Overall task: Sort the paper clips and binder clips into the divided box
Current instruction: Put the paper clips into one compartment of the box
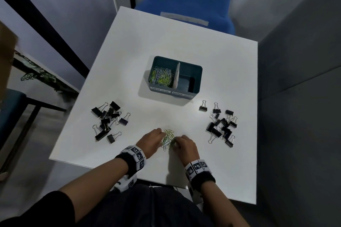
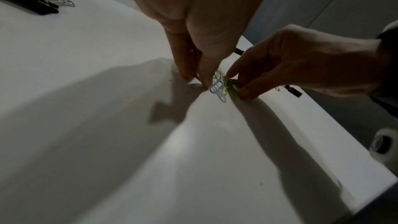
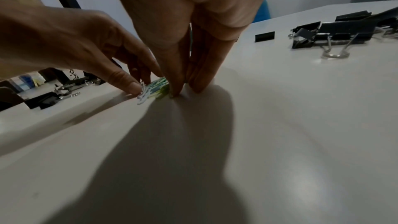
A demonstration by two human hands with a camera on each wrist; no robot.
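A small heap of green, white and pale blue paper clips (image 1: pixel 168 138) lies near the table's front edge, between my two hands. My left hand (image 1: pixel 162 135) stands on straight fingertips against the heap's left side (image 2: pixel 219 89). My right hand (image 1: pixel 178 142) pinches some green clips with thumb and fingertips at the heap's right side (image 3: pixel 154 89). The teal divided box (image 1: pixel 166 88) stands mid-table. Its left compartment holds several paper clips (image 1: pixel 162 77), and nothing shows in the right one (image 1: pixel 188 81). Black binder clips lie in a left pile (image 1: pixel 108 120) and a right pile (image 1: pixel 221 127).
One binder clip (image 1: pixel 203 106) lies alone just in front of the box's right corner. A blue chair (image 1: pixel 186 0) stands beyond the white table's far edge. The near table edge (image 1: pixel 129 169) runs just behind my wrists.
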